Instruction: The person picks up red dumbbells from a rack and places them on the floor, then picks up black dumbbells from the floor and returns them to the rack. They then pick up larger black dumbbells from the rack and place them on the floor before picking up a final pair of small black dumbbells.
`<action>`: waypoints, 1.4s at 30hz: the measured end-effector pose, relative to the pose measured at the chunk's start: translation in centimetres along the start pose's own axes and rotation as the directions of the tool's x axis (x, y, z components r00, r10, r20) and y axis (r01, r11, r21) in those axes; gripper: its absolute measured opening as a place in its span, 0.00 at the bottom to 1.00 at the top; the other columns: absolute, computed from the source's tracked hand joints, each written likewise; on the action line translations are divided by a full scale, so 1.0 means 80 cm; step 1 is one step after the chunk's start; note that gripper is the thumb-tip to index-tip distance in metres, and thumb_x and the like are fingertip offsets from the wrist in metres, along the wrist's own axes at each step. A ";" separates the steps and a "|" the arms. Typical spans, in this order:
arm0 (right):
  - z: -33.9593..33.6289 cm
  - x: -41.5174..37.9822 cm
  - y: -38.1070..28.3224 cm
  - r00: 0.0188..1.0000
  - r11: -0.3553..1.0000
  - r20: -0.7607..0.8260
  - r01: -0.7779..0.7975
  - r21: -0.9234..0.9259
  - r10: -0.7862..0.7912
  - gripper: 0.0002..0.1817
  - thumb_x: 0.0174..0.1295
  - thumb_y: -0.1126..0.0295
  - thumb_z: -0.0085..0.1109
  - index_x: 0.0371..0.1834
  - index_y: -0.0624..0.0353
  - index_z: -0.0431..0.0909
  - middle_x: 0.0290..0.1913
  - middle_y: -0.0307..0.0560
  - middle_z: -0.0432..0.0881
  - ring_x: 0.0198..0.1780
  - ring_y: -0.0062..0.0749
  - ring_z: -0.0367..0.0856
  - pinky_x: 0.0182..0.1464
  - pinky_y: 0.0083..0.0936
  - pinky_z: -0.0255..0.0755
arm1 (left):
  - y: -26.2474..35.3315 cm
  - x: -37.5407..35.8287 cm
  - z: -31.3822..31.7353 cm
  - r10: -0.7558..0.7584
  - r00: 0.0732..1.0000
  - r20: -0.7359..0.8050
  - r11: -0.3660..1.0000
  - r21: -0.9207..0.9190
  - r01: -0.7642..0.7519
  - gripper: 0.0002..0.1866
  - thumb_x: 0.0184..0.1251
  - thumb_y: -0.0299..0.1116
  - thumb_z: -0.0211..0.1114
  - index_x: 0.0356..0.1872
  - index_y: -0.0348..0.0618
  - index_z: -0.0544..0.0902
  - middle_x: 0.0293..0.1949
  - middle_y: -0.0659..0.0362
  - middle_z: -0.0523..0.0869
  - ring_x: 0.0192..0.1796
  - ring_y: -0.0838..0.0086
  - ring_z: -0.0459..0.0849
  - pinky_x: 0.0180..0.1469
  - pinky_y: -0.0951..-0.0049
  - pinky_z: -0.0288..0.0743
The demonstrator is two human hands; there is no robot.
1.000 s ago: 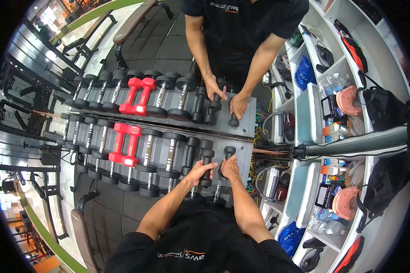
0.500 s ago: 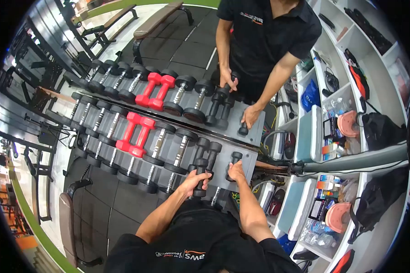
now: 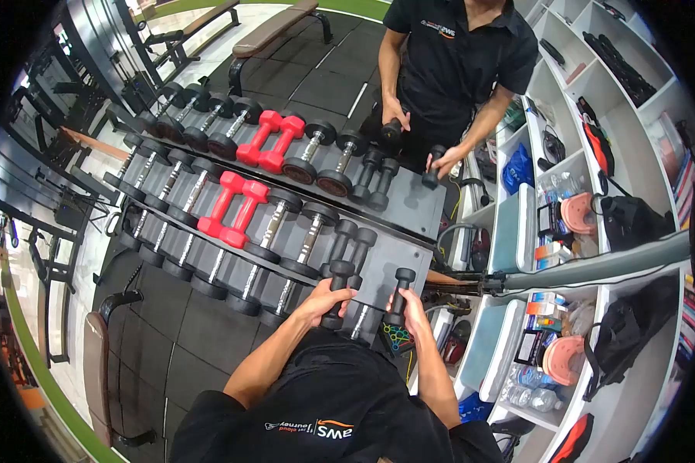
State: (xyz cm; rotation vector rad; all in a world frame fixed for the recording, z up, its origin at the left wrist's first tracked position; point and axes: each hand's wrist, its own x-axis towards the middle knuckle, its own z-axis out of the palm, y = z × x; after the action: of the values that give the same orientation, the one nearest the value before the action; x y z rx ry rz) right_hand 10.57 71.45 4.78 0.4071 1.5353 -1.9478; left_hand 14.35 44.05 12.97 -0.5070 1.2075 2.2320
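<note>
My left hand (image 3: pixel 324 301) is wrapped round a small black dumbbell (image 3: pixel 339 272), held over the front edge of the rack. Level with it on the right, my right hand (image 3: pixel 412 310) grips another small black dumbbell (image 3: pixel 403 276), tilted upright beyond the rack's front right part. Between them lies the bare grey end of the upper shelf (image 3: pixel 398 255). Two black dumbbells (image 3: pixel 361 245) rest on that shelf just past my left hand. A mirror behind the rack reflects both hands and the dumbbells.
Red dumbbells (image 3: pixel 243 212) and chrome-handled dumbbells (image 3: pixel 310 239) fill the shelf leftward, with more on the lower tier. At right stands a white shelving unit (image 3: pixel 594 309) with bottles, boxes and a black bag (image 3: pixel 633 332). A bench (image 3: pixel 98 370) stands at left.
My right hand has lifted its dumbbell from the rack's end and drawn it toward my body. The dumbbell in my left hand has moved slightly away from the pair on the shelf.
</note>
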 end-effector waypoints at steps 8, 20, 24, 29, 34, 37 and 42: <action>0.100 -0.103 -0.025 0.994 0.992 -0.017 0.106 -0.073 -0.107 0.15 0.73 0.58 0.55 0.37 0.60 0.70 0.23 0.42 0.75 0.23 0.31 0.78 0.28 0.28 0.73 | 0.008 -0.054 0.012 0.002 0.992 0.127 0.989 0.147 -0.021 0.12 0.65 0.32 0.71 0.35 0.41 0.74 0.20 0.62 0.75 0.18 0.77 0.74 0.23 0.74 0.67; 0.138 -0.187 -0.031 0.984 0.987 -0.077 0.160 -0.008 -0.160 0.08 0.72 0.72 0.55 0.43 0.60 0.66 0.21 0.42 0.72 0.18 0.29 0.73 0.22 0.28 0.71 | 0.021 -0.163 -0.063 0.122 0.993 -0.010 0.988 0.099 -0.120 0.14 0.64 0.35 0.73 0.36 0.41 0.74 0.22 0.62 0.76 0.19 0.79 0.74 0.24 0.76 0.67; 0.170 -0.188 -0.026 0.983 0.985 -0.064 0.172 0.024 -0.170 0.08 0.72 0.71 0.56 0.44 0.60 0.66 0.22 0.42 0.71 0.17 0.29 0.72 0.22 0.29 0.70 | 0.032 -0.194 -0.071 0.128 0.991 -0.045 0.991 0.054 -0.126 0.15 0.64 0.34 0.73 0.36 0.42 0.73 0.21 0.62 0.76 0.18 0.79 0.74 0.24 0.75 0.67; 0.235 -0.202 -0.026 0.988 0.986 0.000 0.157 -0.050 -0.158 0.08 0.72 0.70 0.56 0.44 0.60 0.68 0.21 0.41 0.71 0.17 0.28 0.72 0.22 0.28 0.70 | 0.031 -0.228 -0.085 0.133 0.991 -0.031 0.991 0.003 -0.133 0.15 0.64 0.33 0.73 0.36 0.42 0.71 0.22 0.63 0.75 0.18 0.79 0.73 0.23 0.75 0.66; 0.283 -0.210 -0.025 0.979 0.972 0.131 0.179 -0.155 -0.159 0.08 0.71 0.70 0.58 0.43 0.60 0.68 0.21 0.41 0.71 0.17 0.27 0.72 0.22 0.28 0.70 | 0.019 -0.264 -0.102 0.169 0.985 -0.032 0.984 -0.048 -0.170 0.15 0.65 0.34 0.72 0.37 0.42 0.72 0.22 0.64 0.75 0.19 0.80 0.73 0.23 0.77 0.66; 0.294 -0.216 -0.020 0.949 0.986 0.280 0.160 -0.043 -0.142 0.08 0.73 0.68 0.56 0.44 0.59 0.68 0.21 0.41 0.69 0.16 0.27 0.70 0.21 0.28 0.69 | 0.016 -0.283 -0.101 0.220 0.974 -0.048 0.975 -0.028 -0.221 0.15 0.66 0.35 0.72 0.36 0.42 0.73 0.23 0.64 0.75 0.19 0.80 0.74 0.22 0.77 0.66; 0.306 -0.238 -0.022 0.917 0.994 0.385 0.109 0.018 -0.107 0.08 0.72 0.69 0.56 0.39 0.59 0.67 0.20 0.42 0.70 0.17 0.27 0.72 0.22 0.27 0.70 | -0.009 -0.312 -0.089 0.307 0.947 -0.089 0.951 0.051 -0.304 0.14 0.66 0.34 0.72 0.35 0.41 0.74 0.23 0.64 0.75 0.20 0.81 0.74 0.23 0.77 0.66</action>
State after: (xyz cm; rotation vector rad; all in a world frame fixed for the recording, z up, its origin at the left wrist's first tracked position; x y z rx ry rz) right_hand 27.17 53.63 24.04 -0.0682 1.3251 -1.9639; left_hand 34.75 31.20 22.69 -0.4416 1.4589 2.4609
